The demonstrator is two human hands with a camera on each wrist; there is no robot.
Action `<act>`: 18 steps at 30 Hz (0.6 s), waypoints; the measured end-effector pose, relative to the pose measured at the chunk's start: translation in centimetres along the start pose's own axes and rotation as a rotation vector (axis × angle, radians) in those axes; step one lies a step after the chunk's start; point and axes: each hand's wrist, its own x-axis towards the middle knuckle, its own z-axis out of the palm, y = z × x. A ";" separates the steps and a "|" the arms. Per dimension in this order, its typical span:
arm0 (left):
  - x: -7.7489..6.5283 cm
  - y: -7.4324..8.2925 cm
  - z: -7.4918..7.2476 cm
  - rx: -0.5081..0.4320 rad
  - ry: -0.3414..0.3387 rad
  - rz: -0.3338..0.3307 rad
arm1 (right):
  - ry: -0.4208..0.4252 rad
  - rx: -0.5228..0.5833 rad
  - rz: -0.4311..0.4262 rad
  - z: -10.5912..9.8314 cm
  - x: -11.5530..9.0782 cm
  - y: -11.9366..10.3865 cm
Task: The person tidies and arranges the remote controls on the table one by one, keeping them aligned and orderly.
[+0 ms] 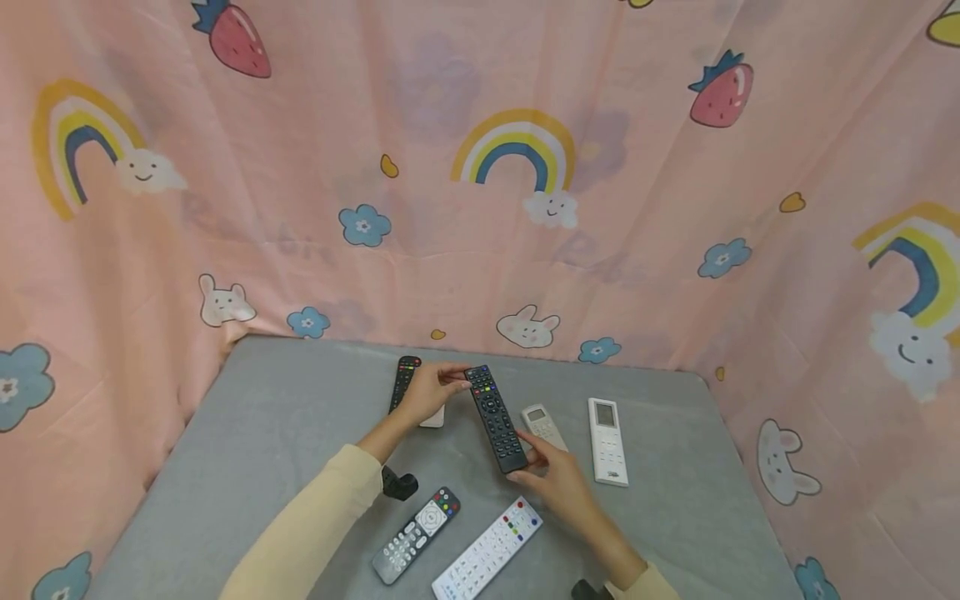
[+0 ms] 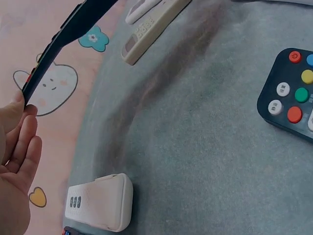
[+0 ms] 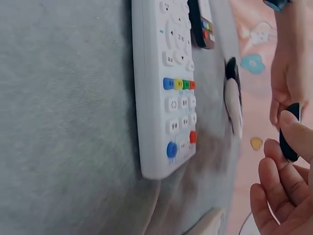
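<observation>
A black remote control (image 1: 495,417) with many small buttons is held up above the grey table, tilted, between both hands. My left hand (image 1: 426,392) pinches its far end between thumb and fingers; in the left wrist view the remote shows edge-on, lifted off the cloth. At the near end, the right hand (image 1: 558,483) grips the remote's lower corner, thumb on one side and fingertips on the other. Behind the left hand lie another black remote (image 1: 405,379) and a white remote (image 2: 100,201), both partly hidden in the head view.
A grey-and-black remote (image 1: 416,535) and a white remote with coloured buttons (image 1: 487,550) lie at the front. Right of the held remote are a small beige remote (image 1: 543,423) and a white remote with a screen (image 1: 607,442). A pink patterned curtain (image 1: 420,283) surrounds the grey table (image 1: 300,433).
</observation>
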 end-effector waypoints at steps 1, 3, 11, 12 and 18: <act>0.1 -0.1 0.1 -0.002 0.010 0.000 | -0.004 -0.017 -0.006 0.2 0.2 -0.1; 0.2 -0.3 0.3 0.001 0.025 0.000 | -0.017 -0.036 -0.021 0.6 0.6 -0.3; 1.1 -0.8 -0.1 0.056 0.008 -0.014 | -0.067 -0.082 -0.066 2.0 2.2 -0.6; 1.3 -0.9 -0.3 0.067 0.006 -0.010 | -0.065 -0.088 -0.070 2.1 2.4 -0.6; 2.7 -1.2 -1.0 0.130 -0.051 0.001 | -0.029 -0.146 -0.100 2.3 3.6 -1.0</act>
